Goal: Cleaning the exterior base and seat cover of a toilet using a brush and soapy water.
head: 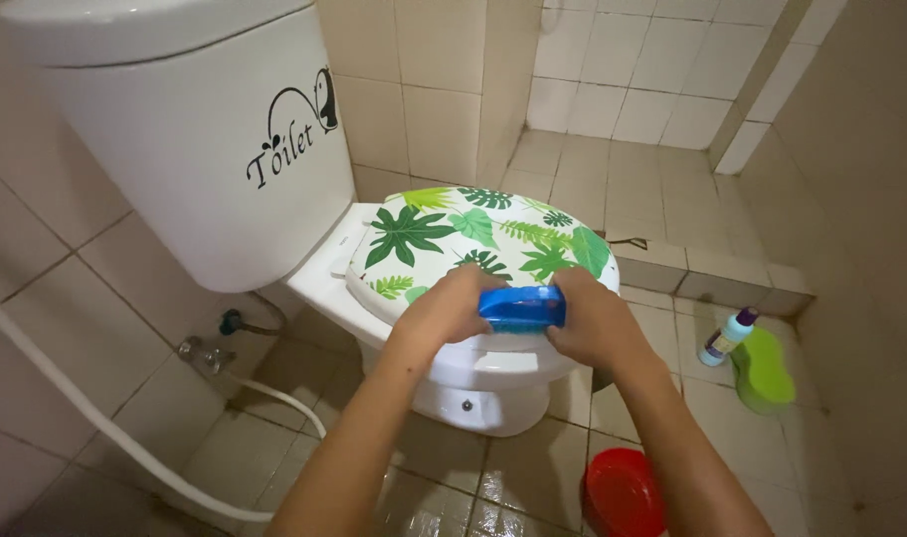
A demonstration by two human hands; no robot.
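Note:
A white toilet (473, 373) stands with its lid (444, 239) shut; the lid is white with a green leaf print. At the lid's near edge, both hands grip a blue scrub brush (521, 306). My left hand (444, 310) holds the brush's left end and my right hand (588, 318) holds its right end. The brush rests against the lid's front rim.
The white cistern (175, 149) with a black decal rises at the left. A white hose (95, 423) and a wall valve (200, 353) run along the left wall. On the wet tiled floor sit a red bowl (621, 492), a green dustpan-like scoop (764, 370) and a bottle (727, 336).

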